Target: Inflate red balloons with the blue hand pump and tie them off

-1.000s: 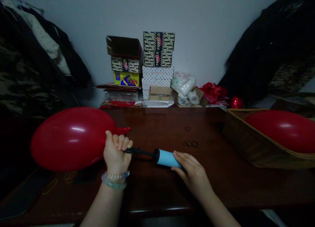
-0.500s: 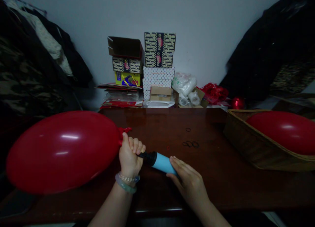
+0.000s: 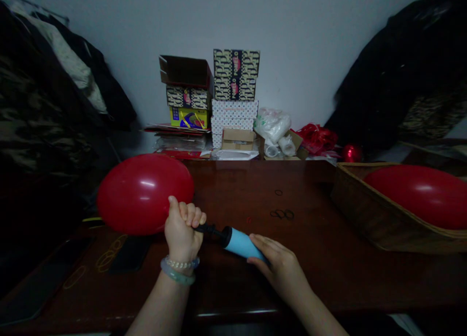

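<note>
1. The hands in the head view are apart, one towards each end of the pump (image 3: 241, 243): the left hand (image 3: 183, 234) clenches its black end, the right hand (image 3: 282, 265) wraps the blue barrel.
2. The balloon (image 3: 144, 195) sits just beyond the left hand, over the tabletop (image 3: 310, 273); its neck is hidden, so how it meets the pump cannot be told.
3. Little rod shows between the hands; the step in hand looks like a pumping stroke, nearly pressed in.
4. The next move likely calls for a firm left grip and a straight pull along the pump.
5. At right, a basket (image 3: 350, 219) holds a second balloon (image 3: 419, 192).
</note>
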The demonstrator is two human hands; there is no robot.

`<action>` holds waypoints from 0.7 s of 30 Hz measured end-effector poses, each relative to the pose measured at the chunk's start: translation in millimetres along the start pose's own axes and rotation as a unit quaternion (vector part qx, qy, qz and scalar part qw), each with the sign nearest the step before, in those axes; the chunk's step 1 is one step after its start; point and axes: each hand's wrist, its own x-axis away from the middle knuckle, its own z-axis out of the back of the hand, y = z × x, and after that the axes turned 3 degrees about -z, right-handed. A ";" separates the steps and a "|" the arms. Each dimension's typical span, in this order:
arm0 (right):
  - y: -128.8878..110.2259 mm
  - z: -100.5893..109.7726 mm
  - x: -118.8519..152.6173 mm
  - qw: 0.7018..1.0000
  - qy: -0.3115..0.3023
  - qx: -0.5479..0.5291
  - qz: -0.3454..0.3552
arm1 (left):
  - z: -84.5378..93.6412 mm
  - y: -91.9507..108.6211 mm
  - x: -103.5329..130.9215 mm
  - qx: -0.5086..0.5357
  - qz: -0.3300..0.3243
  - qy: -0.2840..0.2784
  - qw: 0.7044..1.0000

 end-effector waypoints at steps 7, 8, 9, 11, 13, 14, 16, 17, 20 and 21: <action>2.4 9.8 -4.5 1.000 0.006 0.002 0.016 | 9.3 20.2 -12.7 0.017 -0.011 0.019 1.000; 2.1 10.7 -4.4 1.000 0.006 0.003 0.020 | 10.1 20.1 -13.3 0.020 -0.007 0.022 1.000; 1.8 11.2 -4.1 1.000 0.006 0.005 0.023 | 10.8 19.4 -13.7 0.024 -0.004 0.024 0.999; 1.2 11.7 -3.2 1.000 0.007 0.011 0.027 | 12.1 17.1 -14.3 0.029 0.003 0.027 0.999; 0.9 11.5 -2.3 0.999 0.009 0.017 0.028 | 13.1 14.4 -14.6 0.033 0.006 0.028 0.999; 0.7 11.3 -1.9 0.999 0.011 0.020 0.028 | 13.5 13.0 -14.5 0.034 0.007 0.029 0.999; -0.1 10.7 -1.4 0.999 0.010 0.025 0.027 | 13.2 10.0 -13.5 0.035 0.011 0.027 0.999; -0.8 10.3 -1.3 0.999 0.010 0.027 0.026 | 12.5 8.1 -12.5 0.036 0.015 0.026 0.999; -4.1 8.5 -0.5 0.999 0.017 0.032 0.029 | 8.3 0.6 -7.2 0.038 0.032 0.024 0.998; -5.7 7.7 -0.2 0.999 0.021 0.033 0.029 | 6.4 -2.6 -5.0 0.038 0.040 0.022 0.998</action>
